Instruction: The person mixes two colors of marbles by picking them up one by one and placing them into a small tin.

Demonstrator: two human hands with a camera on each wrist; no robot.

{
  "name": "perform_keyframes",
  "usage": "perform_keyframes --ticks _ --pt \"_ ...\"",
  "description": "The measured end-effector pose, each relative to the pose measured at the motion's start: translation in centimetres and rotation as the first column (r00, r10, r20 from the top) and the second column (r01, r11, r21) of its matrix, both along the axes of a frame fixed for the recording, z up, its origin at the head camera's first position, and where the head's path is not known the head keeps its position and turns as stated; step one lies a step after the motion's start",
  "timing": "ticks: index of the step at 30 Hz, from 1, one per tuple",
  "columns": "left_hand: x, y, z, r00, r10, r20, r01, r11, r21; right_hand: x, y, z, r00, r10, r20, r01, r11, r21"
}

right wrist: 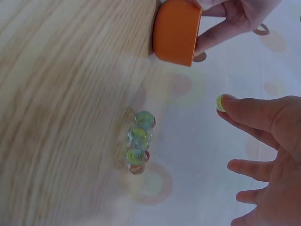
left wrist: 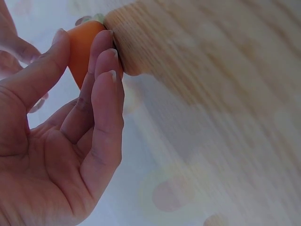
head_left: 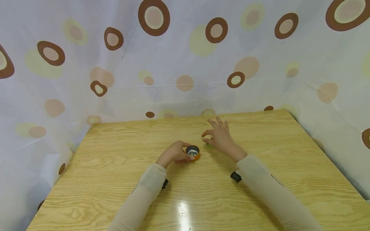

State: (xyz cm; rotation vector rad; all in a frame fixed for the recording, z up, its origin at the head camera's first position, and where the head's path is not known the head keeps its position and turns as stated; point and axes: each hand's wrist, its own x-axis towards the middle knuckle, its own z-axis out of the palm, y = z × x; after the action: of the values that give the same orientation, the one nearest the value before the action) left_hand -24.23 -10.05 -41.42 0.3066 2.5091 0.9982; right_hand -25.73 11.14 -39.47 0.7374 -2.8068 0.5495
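At a wooden table hung round with a circle-patterned curtain, we see two sleeved arms reaching toward its middle. Our left hand grips a small orange cup, thumb on one side and fingers curled against the other; the cup stands upright on the tabletop, its silvery inside open to the head camera. From the left wrist view we make out the same hold close up, the thumb and three fingertips pressed to the orange wall where it meets the wood. Our right hand hovers just beyond and to the right of the cup, thumb and forefinger pinching a single yellowish marble while the other fingers spread loosely. In the right wrist view the marble sits at the fingertip, clear of the table and apart from the cup. A small cluster of glass marbles, greenish with streaks of red and yellow, lies on the wood below that hand, touching one another in a short row, near the cup but not against it. In the head view we can pick out that cluster only as a faint glint beside the right palm. A dark wrist-worn device shows under the right sleeve, and another under the left.
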Motion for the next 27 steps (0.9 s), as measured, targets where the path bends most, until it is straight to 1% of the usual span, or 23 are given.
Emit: perform_keyframes --ticks 7,11,15,20,27 --pt "0.2 0.0 0.2 1.0 -0.019 0.0 0.019 1.0 -0.002 0.6 -1.0 -0.6 0.998 0.06 0.009 -0.06 0.998 0.013" --pt "0.2 -0.1 0.2 1.0 -0.019 0.007 0.019 1.0 0.009 0.9 -1.6 -0.5 0.995 0.1 0.028 -0.1 0.995 0.0" --pt "0.2 -0.1 0.3 1.0 -0.013 0.015 0.013 1.0 0.018 1.1 -2.1 -0.6 0.991 0.131 0.036 -0.132 0.991 0.015" --pt "0.2 -0.2 0.3 1.0 -0.014 0.014 0.013 1.0 0.021 1.2 -2.4 -0.8 0.988 0.149 0.038 -0.15 0.987 0.048" --pt "0.1 -0.1 0.4 1.0 -0.019 0.021 0.018 1.0 0.024 1.2 -2.4 -0.8 0.987 0.158 0.043 -0.16 0.985 0.058"
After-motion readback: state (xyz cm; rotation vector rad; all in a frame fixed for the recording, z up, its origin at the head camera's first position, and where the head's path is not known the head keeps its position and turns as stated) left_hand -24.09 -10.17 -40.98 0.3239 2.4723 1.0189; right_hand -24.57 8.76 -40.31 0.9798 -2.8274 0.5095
